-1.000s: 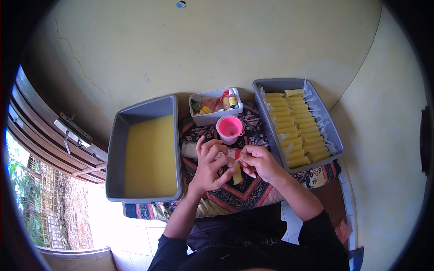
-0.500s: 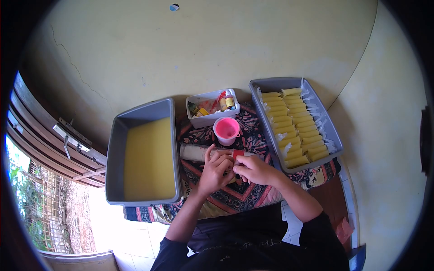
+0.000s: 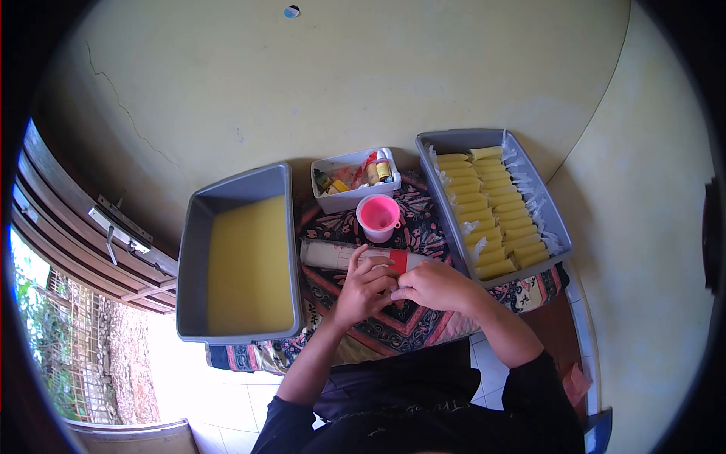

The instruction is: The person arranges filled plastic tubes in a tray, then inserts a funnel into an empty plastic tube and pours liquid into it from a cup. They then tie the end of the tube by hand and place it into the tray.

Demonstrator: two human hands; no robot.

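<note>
My left hand (image 3: 365, 289) and my right hand (image 3: 432, 286) meet over the middle of the cloth-covered table, fingertips close together. Both are closed in a pinch, though one left finger sticks up; whatever lies between the fingers is hidden or too small to make out. Just behind them lies a long clear plastic pack (image 3: 330, 255) with a red label (image 3: 398, 261), partly covered by my hands. Beyond it stands a pale pink cup with a bright pink funnel (image 3: 379, 213) in its top.
At left, a grey tub (image 3: 295, 303) holds yellow liquid. Another grey tub (image 3: 556, 219) at right holds rows of filled yellow plastic tubes (image 3: 470, 198). A white box (image 3: 349, 201) with small bottles stands at the back, near the wall. Patterned cloth (image 3: 378, 329) covers the table.
My right hand has turned and shifted slightly right, its fingers curling in more. The left hand stays nearly in place. A small yellowish spot beneath the hands no longer shows.
</note>
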